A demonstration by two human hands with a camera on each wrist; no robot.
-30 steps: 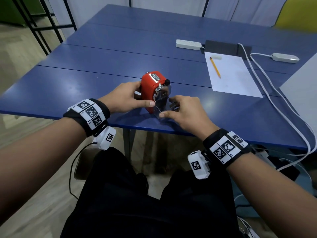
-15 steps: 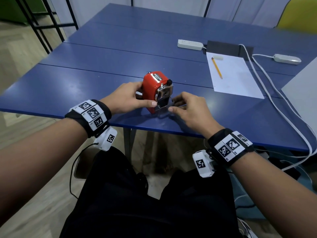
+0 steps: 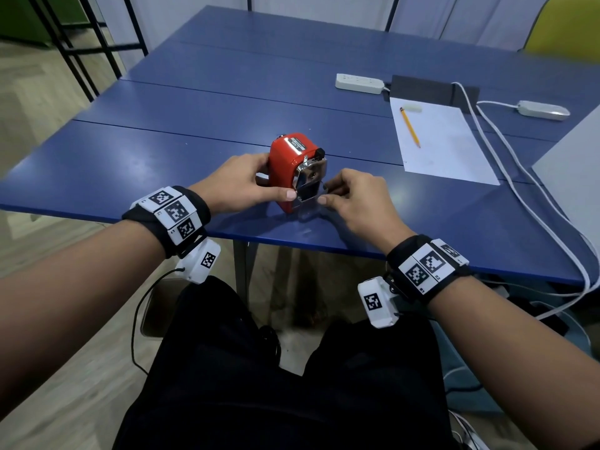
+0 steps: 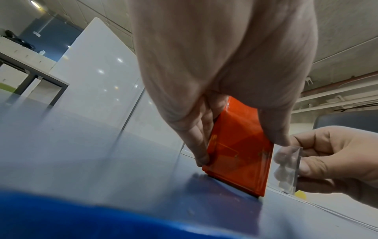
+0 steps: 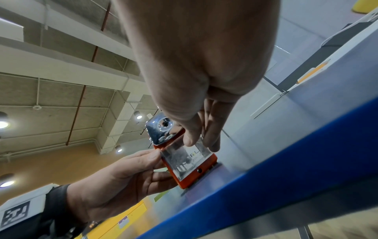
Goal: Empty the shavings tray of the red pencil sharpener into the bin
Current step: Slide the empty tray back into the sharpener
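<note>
The red pencil sharpener (image 3: 292,164) stands near the blue table's front edge, its chrome face towards me. My left hand (image 3: 269,181) grips its body, thumb on the near side and fingers behind. My right hand (image 3: 325,193) pinches the clear shavings tray (image 3: 306,203) at the sharpener's base. In the left wrist view the tray's clear front (image 4: 290,169) stands out a little from the red body (image 4: 239,153). The right wrist view shows thumb and fingers on the tray (image 5: 184,158). No bin shows in any view.
A white sheet (image 3: 444,147) with a yellow pencil (image 3: 409,126) and an eraser lies at the back right. Behind it are a power strip (image 3: 358,83) and a black pad. White cables (image 3: 519,196) run down the right side. A grey board (image 3: 574,177) lies at the far right.
My right hand has slid off the sharpener's front to the tray's right side and now pinches it. The left hand keeps its grip on the body.
</note>
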